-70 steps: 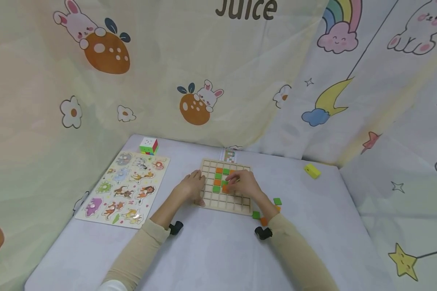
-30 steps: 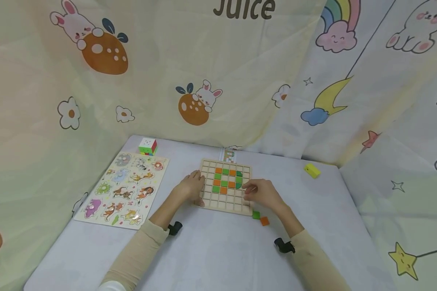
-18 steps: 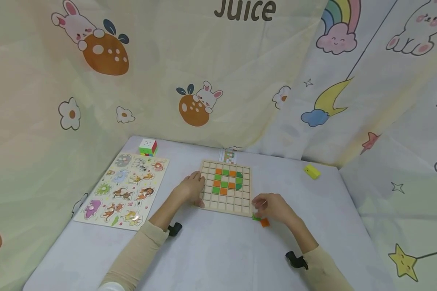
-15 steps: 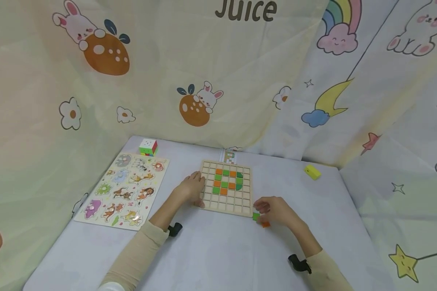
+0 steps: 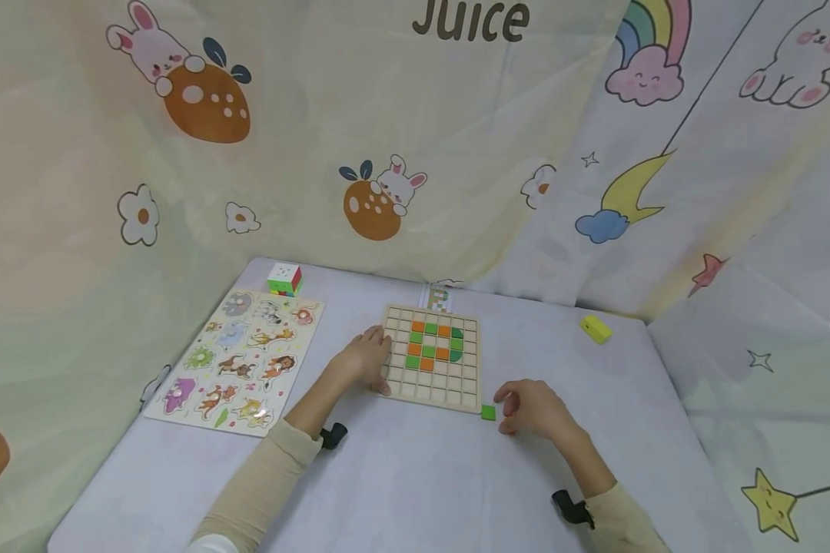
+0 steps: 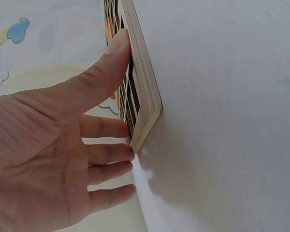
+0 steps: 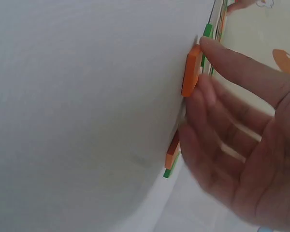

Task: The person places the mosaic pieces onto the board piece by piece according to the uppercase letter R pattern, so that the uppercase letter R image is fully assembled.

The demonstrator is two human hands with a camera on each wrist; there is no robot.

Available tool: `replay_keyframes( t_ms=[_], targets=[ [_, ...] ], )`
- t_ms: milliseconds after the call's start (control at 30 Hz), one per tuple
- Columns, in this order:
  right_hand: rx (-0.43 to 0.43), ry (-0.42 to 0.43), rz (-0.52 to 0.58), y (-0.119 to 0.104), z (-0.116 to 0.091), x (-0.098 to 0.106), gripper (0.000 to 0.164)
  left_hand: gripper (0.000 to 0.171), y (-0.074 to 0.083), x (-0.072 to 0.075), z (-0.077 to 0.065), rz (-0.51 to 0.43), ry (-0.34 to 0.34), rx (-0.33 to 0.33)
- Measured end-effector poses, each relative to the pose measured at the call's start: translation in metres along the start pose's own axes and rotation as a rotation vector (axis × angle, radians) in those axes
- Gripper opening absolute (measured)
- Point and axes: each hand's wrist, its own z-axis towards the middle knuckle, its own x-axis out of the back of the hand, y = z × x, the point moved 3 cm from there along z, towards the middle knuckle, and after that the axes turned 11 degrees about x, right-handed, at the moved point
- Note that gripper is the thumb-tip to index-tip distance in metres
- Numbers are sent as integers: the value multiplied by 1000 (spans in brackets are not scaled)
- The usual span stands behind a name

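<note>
My left hand [image 5: 362,359] rests at the left side of a wooden grid board [image 5: 444,390]. In the left wrist view its thumb lies on the board's edge and the fingers are straight. Green and orange square tiles, with green rounded pieces at the right, sit in the grid. My right hand [image 5: 541,411] is right of the board, over an orange tile [image 7: 192,71] on the table. Its thumb and fingers are apart around that tile, with no clear grip. A green tile [image 5: 488,412] lies by the board's corner. Another orange tile [image 7: 172,150] and green tile [image 7: 168,172] lie by the fingers.
A board of animal pieces [image 5: 210,388] lies left of the left arm, with a puzzle cube [image 5: 285,279] behind it. A printed pattern card [image 5: 439,298] lies behind the grid board. A yellow block [image 5: 596,329] is at the far right. Printed cloth [image 5: 304,115] hangs behind the table.
My right hand has moved from over the grid to the loose tiles at the right. Rounded green pieces now show in the grid. The left hand has stayed at the board.
</note>
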Motion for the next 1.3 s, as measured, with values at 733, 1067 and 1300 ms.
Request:
replay_keyframes(
  t_ms=[733,1067,1300],
  targets=[
    [17,95,184,3,15,17,30,115,-1,-2,3,-10,-6,7],
    [28,179,483,-16,47,8,35,115,-4,-1,3,-9,-16,15],
    [84,203,512,-32,66,-4,36,115,-3,-1,4,-12,-7,0]
  ],
)
